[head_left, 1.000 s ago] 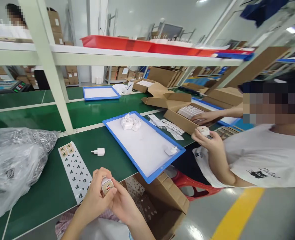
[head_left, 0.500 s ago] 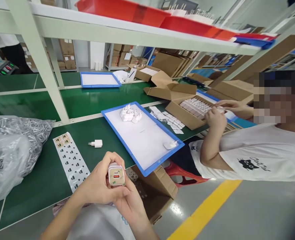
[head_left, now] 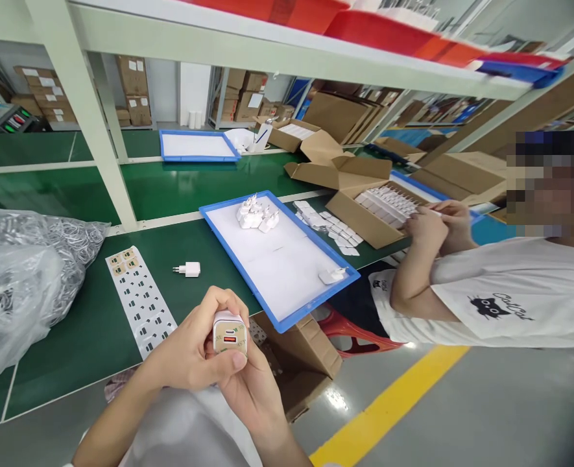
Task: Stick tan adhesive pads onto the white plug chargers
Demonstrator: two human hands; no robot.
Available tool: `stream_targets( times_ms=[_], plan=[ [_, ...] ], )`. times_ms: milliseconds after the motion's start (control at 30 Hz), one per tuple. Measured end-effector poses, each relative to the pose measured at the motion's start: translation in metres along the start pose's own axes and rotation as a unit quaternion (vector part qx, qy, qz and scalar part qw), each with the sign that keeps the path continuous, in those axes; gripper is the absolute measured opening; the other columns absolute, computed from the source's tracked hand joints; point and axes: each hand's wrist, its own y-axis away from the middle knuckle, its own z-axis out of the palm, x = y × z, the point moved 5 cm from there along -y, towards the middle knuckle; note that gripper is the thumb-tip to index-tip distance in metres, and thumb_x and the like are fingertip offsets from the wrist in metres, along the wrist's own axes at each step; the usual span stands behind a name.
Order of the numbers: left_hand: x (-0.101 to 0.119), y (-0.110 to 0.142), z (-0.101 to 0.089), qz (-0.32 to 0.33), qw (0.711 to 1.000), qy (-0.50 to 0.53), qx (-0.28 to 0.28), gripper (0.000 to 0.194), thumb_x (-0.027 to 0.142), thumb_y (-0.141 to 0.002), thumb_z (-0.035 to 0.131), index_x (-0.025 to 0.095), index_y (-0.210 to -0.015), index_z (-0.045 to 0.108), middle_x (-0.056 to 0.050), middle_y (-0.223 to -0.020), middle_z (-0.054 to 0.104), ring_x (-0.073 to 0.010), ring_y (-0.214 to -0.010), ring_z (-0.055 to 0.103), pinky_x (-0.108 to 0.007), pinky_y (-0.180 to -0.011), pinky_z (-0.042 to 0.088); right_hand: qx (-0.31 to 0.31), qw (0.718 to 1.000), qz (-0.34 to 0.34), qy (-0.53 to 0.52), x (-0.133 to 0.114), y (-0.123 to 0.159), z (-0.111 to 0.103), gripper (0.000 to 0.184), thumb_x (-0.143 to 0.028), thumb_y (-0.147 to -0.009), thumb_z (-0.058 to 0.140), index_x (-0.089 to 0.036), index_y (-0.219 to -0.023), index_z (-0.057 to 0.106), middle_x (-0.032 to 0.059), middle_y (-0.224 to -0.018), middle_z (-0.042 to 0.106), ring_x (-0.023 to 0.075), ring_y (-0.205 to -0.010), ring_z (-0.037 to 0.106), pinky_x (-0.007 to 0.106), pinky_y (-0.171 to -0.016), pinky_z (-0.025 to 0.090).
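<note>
Between my two hands is a white USB charger (head_left: 230, 329), its port face turned up toward me. A tan sticker with green print covers that face, around a small slot and a red USB port. My left hand (head_left: 195, 353) wraps the charger from the left, its thumb on the lower edge of the sticker. From the right and below, my right hand (head_left: 256, 384) closes around it, most of its fingers hidden. Another white charger with a two-pin plug (head_left: 188, 269) lies on the green bench. Left of it is a sticker sheet (head_left: 138, 298), with a few tan stickers at its far end.
A blue-rimmed tray (head_left: 238, 266) holds several white chargers. Beyond it lie white pieces (head_left: 335, 230) and an open carton (head_left: 364, 224), where a co-worker's hands (head_left: 427, 227) work. A plastic bag of cables (head_left: 34, 279) sits at left. Below the bench edge stands an open cardboard box (head_left: 310, 363).
My left thumb has moved up from below the charger onto the lower edge of its sticker. The view has shifted slightly. The co-worker's hands have drawn closer together.
</note>
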Motion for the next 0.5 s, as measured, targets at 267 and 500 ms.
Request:
stream_targets(
  times_ms=[267, 500],
  plan=[
    [0.003, 0.006, 0.004, -0.007, 1.0, -0.012, 0.017, 0.039, 0.054, -0.101, 0.064, 0.027, -0.105, 0.037, -0.005, -0.114, 0.052, -0.0163, -0.087, 0.049, -0.027, -0.071, 0.041, 0.015, 0.999, 0.022, -0.03, 0.004, 0.005, 0.01, 0.044, -0.051, -0.068, 0.101, -0.025, -0.096, 0.079, 0.0003, -0.097, 0.076, 0.0182, -0.09, 0.072, 0.032, -0.091, 0.062],
    [-0.024, 0.015, -0.015, 0.011, 0.994, -0.094, 0.047, 0.053, 0.051, -0.098, 0.069, 0.031, -0.139, 0.041, -0.013, -0.152, 0.041, -0.0317, -0.142, 0.043, -0.046, -0.113, 0.043, 0.105, 0.948, -0.166, 0.251, -0.04, -0.01, -0.041, 0.055, -0.07, -0.082, 0.079, -0.023, -0.111, 0.076, 0.0094, -0.106, 0.076, 0.0257, -0.092, 0.073, 0.044, -0.086, 0.063]
  ],
)
